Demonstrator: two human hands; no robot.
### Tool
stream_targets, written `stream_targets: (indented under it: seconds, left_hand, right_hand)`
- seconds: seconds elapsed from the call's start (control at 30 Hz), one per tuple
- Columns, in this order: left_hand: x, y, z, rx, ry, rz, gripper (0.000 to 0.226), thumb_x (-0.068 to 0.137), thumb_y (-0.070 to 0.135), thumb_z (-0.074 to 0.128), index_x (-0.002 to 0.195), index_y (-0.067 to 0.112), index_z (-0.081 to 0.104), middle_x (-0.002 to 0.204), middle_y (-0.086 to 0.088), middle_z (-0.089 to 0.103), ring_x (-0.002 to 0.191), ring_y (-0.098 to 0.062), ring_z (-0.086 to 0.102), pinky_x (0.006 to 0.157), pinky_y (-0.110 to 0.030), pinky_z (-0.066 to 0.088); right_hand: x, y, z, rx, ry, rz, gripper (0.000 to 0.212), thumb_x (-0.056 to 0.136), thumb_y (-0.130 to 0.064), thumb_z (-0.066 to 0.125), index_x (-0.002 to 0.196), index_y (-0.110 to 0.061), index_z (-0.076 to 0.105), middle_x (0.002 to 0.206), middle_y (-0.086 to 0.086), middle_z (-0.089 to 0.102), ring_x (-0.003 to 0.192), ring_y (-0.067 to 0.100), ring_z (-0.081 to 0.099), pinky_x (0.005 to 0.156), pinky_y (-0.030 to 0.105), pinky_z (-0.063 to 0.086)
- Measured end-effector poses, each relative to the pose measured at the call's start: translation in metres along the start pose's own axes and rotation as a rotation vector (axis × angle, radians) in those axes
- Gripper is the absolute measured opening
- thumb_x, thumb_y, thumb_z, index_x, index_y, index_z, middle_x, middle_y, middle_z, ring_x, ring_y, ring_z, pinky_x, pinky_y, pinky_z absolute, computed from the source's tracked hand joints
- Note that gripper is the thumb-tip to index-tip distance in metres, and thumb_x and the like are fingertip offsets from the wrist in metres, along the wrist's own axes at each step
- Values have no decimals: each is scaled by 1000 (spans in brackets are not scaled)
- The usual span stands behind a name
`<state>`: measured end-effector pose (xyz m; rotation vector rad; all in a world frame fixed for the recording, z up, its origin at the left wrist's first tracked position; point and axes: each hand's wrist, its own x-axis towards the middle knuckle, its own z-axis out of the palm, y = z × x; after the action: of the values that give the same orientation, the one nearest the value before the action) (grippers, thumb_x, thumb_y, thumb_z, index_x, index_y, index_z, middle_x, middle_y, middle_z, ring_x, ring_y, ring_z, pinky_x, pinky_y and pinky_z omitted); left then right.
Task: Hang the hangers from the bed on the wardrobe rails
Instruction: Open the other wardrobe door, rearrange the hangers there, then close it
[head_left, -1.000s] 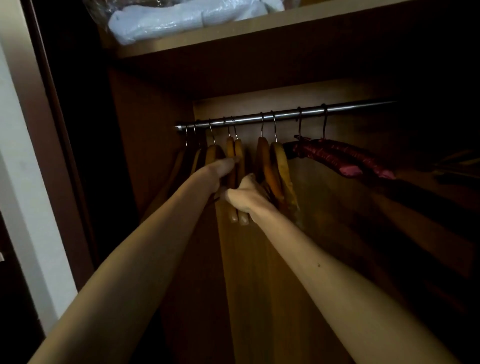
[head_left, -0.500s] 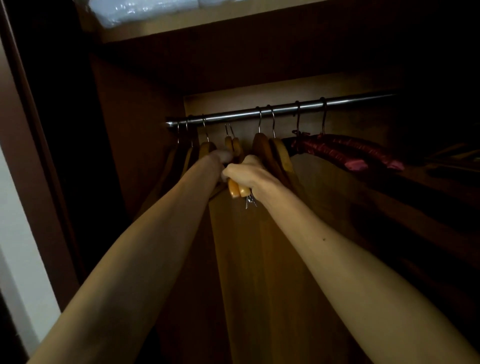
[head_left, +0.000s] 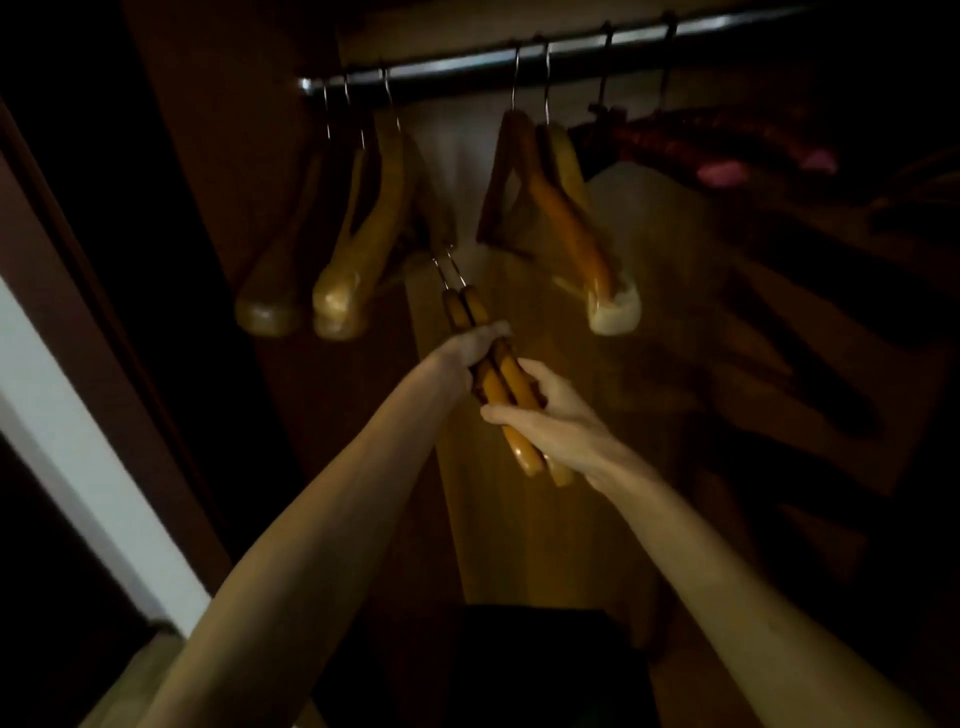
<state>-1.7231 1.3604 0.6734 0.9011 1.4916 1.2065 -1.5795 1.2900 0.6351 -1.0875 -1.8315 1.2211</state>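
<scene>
The right hand (head_left: 550, 421) is nearest, fingers curled around the lower ends of two wooden hangers (head_left: 493, 374) held side by side. Just above it the left hand (head_left: 475, 345) is pressed shut around the same pair, nearer their necks. The two metal hooks (head_left: 449, 270) point up and away beyond the left hand, free in the air and well below the rail (head_left: 519, 62).

The step in hand looks like getting this pair onto the rail. To do it well, it seems best to let the left hand steer the hooks while the right carries the weight — and to part the two hangers so that each hook catches on its own. The open stretch of rail straight above the hands, between the hung hangers on the left (head_left: 358, 218) and the hung hangers on the right (head_left: 566, 208), is the likely place. Farther right hang dark padded hangers (head_left: 727, 150), dim and blurred.
</scene>
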Motion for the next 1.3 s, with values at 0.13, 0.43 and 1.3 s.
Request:
stream_targets:
  seconds: [0.13, 0.43, 1.3]
  left_hand:
    - [-38, -93, 2, -9, 38, -9, 11, 85, 16, 73, 85, 5, 69, 69, -8, 68, 52, -17, 63, 53, -27, 55]
    - [-122, -229, -10, 156, -296, -264, 44, 83, 19, 78, 119, 19, 54, 87, -6, 73, 76, -16, 70, 78, -34, 60]
    - [-168, -259, 36, 320, -32, 68, 33, 92, 58, 61, 93, 26, 69, 85, 12, 67, 76, -1, 65, 67, -17, 49]
  right_hand:
    - [-41, 63, -12, -23, -106, 71, 47, 95, -47, 57, 136, -25, 56, 111, -12, 63, 84, -14, 58, 67, 5, 44]
    - [-82, 154, -46, -509, -83, 32, 96, 78, -36, 83, 156, -31, 27, 160, -8, 25, 149, 21, 18, 115, 48, 29]
    - [-103, 173, 45, -177, -31, 196, 15, 87, -7, 66, 90, -17, 55, 80, -1, 61, 77, 18, 63, 56, 23, 46]
